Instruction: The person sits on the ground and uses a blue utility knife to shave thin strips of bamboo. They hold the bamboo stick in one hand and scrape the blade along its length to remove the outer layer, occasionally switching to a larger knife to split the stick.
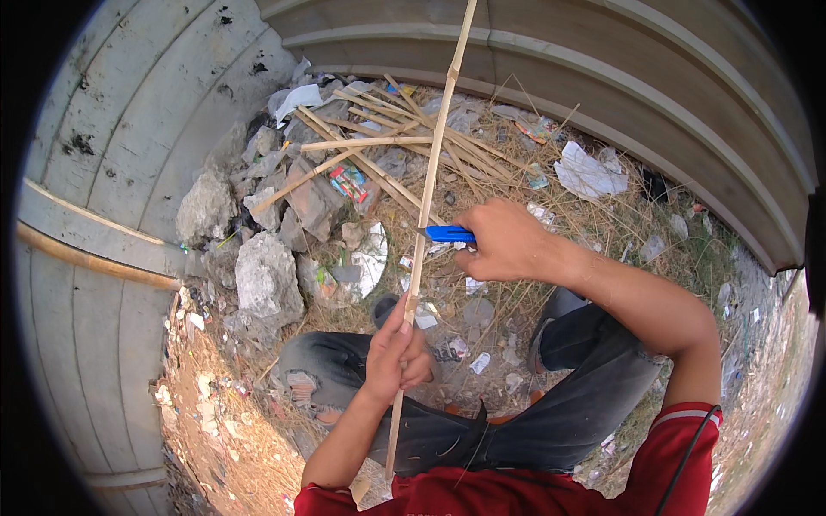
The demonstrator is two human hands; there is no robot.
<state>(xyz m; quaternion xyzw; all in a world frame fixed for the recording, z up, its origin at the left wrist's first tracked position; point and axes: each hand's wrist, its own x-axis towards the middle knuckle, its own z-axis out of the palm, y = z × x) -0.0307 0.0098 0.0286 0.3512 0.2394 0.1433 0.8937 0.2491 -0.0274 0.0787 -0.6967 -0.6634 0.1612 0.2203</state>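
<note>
Fingers of the left hand (397, 354) wrap round a bamboo strip (434, 172) running from top centre to lower centre, I'd say to steady it against the blue utility knife (449, 234) clenched by the right hand (509, 242), blade at the strip mid-frame.

Outdoor waste ground (237, 451), seemingly: rubble (268, 279), dry grass (701, 258), litter (589, 172), ribbed wall (619, 73).

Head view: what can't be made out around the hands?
All head view:
Pale strip: far end cut off by top edge.
Strip's gripped stretch: covered by left hand.
Blue cutter: rear end hidden in right hand.
Blade: too small to tell whether it bites.
</note>
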